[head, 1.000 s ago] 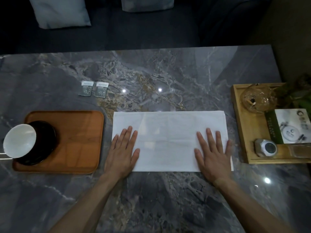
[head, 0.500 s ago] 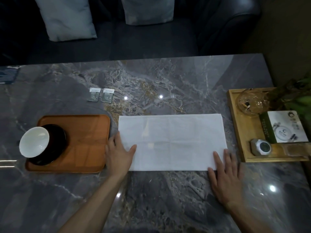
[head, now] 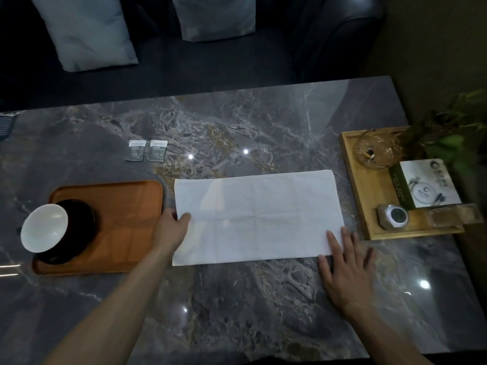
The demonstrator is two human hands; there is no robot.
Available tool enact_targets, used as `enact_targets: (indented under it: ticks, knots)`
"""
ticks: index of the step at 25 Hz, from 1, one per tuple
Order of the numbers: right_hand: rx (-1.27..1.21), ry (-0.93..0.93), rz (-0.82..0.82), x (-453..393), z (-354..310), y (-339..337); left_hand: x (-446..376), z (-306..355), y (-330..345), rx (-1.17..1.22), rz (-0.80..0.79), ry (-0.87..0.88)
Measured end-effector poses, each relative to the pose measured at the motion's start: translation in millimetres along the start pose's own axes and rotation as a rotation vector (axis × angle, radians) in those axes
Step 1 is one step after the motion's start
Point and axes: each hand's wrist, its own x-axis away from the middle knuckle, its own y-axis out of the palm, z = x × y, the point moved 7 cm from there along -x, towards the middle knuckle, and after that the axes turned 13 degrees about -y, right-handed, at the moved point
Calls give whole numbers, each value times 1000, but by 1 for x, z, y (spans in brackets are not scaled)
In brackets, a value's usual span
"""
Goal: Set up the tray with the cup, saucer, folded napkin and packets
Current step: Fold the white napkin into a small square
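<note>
A white napkin [head: 258, 217], folded into a long rectangle, lies flat in the middle of the marble table. My left hand [head: 171, 229] pinches its left edge, thumb on top and fingers tucked out of sight. My right hand [head: 345, 262] lies flat, its fingertips pressing the napkin's lower right corner. To the left sits an orange-brown tray [head: 126, 225]. On the tray's left end a black saucer [head: 79, 233] carries a white cup [head: 43, 227]. Two small packets [head: 146, 151] lie side by side on the table beyond the tray.
A light wooden tray [head: 353, 180] at the right edge holds a glass ashtray [head: 374, 150], a printed box [head: 427, 187] and a small hexagonal gadget [head: 394, 216]. A green plant [head: 453, 133] leans over it. A dark sofa with pale cushions [head: 87, 32] stands behind the table.
Both hands slid off the napkin's top toward its ends. My left hand now takes hold of the left edge, and my right hand rests at the lower right corner.
</note>
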Motion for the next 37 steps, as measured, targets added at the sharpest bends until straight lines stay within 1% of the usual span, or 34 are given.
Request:
enact_targets:
  ticks: [2, 5, 7, 10, 15, 20, 25, 30, 33, 37]
  knots:
    - [-17, 28, 23, 6, 3, -1, 7, 1, -8, 29, -7, 65]
    - [-15, 48, 38, 17, 9, 2, 31, 15, -20, 91, -67, 189]
    - [-1, 51, 36, 18, 12, 4, 53, 32, -23, 167, -129, 252]
    - [-2, 55, 23, 16, 14, 7, 86, 64, -17, 277, -256, 302]
    - [-15, 56, 19, 17, 14, 7, 137, 117, 18, 391, -469, 364]
    - [-51, 76, 66, 18, 13, 2, 172, 155, 76, 348, -561, 409]
    - [-51, 101, 51, 17, 13, 1, 190, 176, 139, 248, -569, 402]
    - [-45, 113, 12, 16, 14, 3, 183, 182, 199, 81, -548, 325]
    - [-56, 113, 17, 16, 13, 2, 178, 179, 225, -2, -527, 276]
    - [-68, 117, 26, 17, 14, 0, 179, 178, 249, -104, -489, 271]
